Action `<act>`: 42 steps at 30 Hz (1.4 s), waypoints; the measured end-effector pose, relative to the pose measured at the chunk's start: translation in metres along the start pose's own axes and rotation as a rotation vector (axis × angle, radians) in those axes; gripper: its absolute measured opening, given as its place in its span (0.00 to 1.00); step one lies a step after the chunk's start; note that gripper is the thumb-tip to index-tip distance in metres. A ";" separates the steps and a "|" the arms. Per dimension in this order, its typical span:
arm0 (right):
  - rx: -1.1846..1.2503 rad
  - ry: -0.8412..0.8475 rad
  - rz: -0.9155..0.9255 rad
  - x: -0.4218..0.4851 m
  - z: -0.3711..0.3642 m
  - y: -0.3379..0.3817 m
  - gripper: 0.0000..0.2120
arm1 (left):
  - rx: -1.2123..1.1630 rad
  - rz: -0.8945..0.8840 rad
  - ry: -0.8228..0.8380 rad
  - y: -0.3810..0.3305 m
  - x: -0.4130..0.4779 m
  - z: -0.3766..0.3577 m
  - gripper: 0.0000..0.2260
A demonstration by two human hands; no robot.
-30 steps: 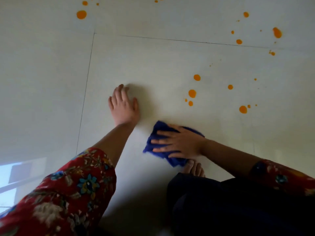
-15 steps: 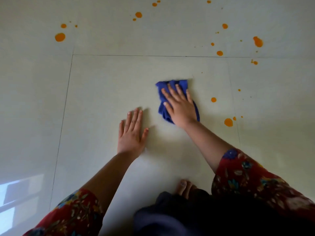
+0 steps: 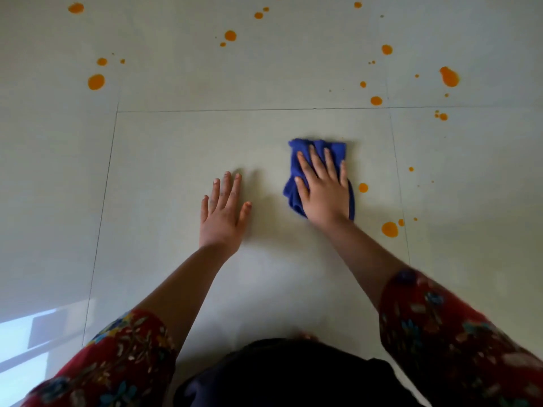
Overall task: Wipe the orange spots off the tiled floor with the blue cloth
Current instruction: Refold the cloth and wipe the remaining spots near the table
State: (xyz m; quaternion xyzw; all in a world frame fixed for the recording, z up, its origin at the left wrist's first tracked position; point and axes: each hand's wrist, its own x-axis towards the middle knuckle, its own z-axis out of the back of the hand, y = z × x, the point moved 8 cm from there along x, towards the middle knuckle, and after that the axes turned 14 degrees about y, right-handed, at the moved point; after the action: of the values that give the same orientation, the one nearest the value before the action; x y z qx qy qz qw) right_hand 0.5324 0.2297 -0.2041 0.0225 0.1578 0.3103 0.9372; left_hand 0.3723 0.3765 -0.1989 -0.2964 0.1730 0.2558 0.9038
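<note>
My right hand point(image 3: 323, 189) lies flat on the crumpled blue cloth point(image 3: 296, 151) and presses it to the pale tiled floor point(image 3: 176, 157), fingers spread and pointing away from me. Just right of the cloth sits a small orange spot point(image 3: 363, 188), with a larger orange spot point(image 3: 389, 229) nearer to me. My left hand point(image 3: 223, 212) rests palm down on the bare tile to the left of the cloth, holding nothing. More orange spots are scattered over the far tiles, such as one at the left point(image 3: 96, 82) and one at the right point(image 3: 449, 76).
My knees in dark trousers point(image 3: 293, 374) fill the bottom middle, and red flowered sleeves point(image 3: 440, 333) cover both forearms. A bright reflection of a window point(image 3: 23, 348) lies on the floor at the lower left. Grout lines point(image 3: 252, 110) bound the tile under my hands.
My right hand has swept the cloth from close to my knees forward and to the right, over the cluster of spots in the tile's middle, which no longer shows. The left hand stays planted.
</note>
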 end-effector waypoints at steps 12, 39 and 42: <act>-0.008 0.034 0.055 0.042 0.007 0.005 0.26 | 0.077 0.010 -0.056 -0.017 0.027 0.002 0.24; 0.034 -0.023 0.123 0.038 0.011 0.028 0.22 | 0.188 -0.099 -0.137 -0.036 0.062 -0.010 0.24; 0.061 0.006 -0.063 0.057 0.025 -0.028 0.23 | 0.180 -0.106 -0.132 -0.038 0.060 -0.009 0.25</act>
State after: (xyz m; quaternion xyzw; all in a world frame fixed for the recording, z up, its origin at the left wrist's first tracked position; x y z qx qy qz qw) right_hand 0.5993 0.2424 -0.2009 0.0452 0.1709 0.2757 0.9448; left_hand 0.4406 0.3668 -0.2165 -0.2052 0.1196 0.2098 0.9484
